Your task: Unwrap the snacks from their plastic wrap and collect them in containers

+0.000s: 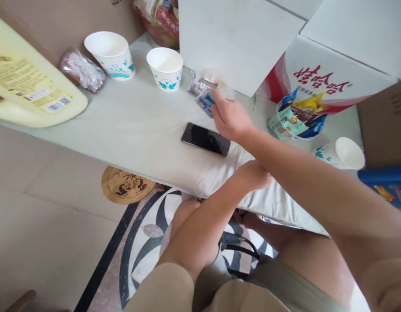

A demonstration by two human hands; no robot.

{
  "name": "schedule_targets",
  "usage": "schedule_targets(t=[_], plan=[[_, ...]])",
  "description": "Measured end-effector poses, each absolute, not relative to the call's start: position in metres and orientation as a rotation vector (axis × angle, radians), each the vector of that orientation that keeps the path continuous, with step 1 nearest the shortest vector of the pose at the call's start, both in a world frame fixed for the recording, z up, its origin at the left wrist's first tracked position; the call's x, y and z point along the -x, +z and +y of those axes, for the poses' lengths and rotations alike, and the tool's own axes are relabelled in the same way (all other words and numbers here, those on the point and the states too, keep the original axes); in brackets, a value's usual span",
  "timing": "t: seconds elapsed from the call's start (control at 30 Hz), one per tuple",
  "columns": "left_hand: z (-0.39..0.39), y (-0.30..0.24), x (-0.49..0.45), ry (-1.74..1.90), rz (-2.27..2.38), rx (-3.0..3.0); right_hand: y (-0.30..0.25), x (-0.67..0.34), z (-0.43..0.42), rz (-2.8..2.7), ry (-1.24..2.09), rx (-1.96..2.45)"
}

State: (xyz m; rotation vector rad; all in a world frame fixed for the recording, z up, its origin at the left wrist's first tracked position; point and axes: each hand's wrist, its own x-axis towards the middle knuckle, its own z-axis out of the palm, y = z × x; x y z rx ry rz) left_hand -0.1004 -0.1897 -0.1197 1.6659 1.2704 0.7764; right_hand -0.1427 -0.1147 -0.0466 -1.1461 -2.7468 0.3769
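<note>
My right hand (231, 117) reaches across the pale table (122, 121) and pinches a small blue snack packet (205, 102). The packet lies against a clear-wrapped snack (202, 83) beside a white box flap. A black phone (205, 138) lies flat just below that hand. My left hand (254, 173) rests at the table's padded front edge, tucked under my right forearm, its fingers hidden. Two upright white paper cups (111, 54) (166, 67) stand to the left of the packets.
A paper cup stuffed with snack packets (294, 121) stands right of my hand, with a tipped cup (343, 154) beyond it. A white carton with red characters (320, 82), a blue box (385, 186), a yellow jug (27, 86) and a wrapped packet (81, 69) line the table. A panda coaster (125, 185) lies on the floor.
</note>
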Motion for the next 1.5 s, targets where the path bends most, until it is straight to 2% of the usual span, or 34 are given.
schedule_targets(t=[0.1,0.2,0.37,0.57,0.77,0.93,1.13,1.2,1.37,1.5], plan=[[-0.193,-0.114,0.101,0.596,1.255,-1.726,-0.037,0.073,-0.145,-2.511,0.408,1.113],[-0.192,-0.110,0.102,0.423,1.274,-1.794,-0.056,-0.010,-0.166,-2.184,0.236,1.305],[-0.183,-0.117,0.091,0.620,1.295,-1.805,-0.116,-0.100,-0.177,-1.831,0.147,1.490],[-0.171,-0.131,0.064,0.911,1.178,-1.305,-0.144,-0.113,-0.174,-1.884,0.193,1.436],[-0.170,-0.128,0.050,1.003,0.838,-0.536,-0.153,-0.117,-0.159,-2.016,0.212,0.930],[-0.168,-0.129,0.054,1.144,0.819,-0.496,-0.147,-0.116,-0.164,-2.087,0.115,0.777],[-0.161,-0.141,0.052,1.160,0.976,-0.625,-0.144,-0.125,-0.173,-2.213,0.246,0.796],[-0.157,-0.147,0.054,1.195,1.049,-0.682,-0.145,-0.132,-0.172,-2.196,0.248,0.913],[-0.152,-0.154,0.067,1.302,1.156,-0.831,-0.153,-0.158,-0.160,-1.977,0.076,1.584],[-0.153,-0.155,0.075,1.327,1.247,-0.858,-0.159,-0.170,-0.151,-2.028,0.156,1.717]])
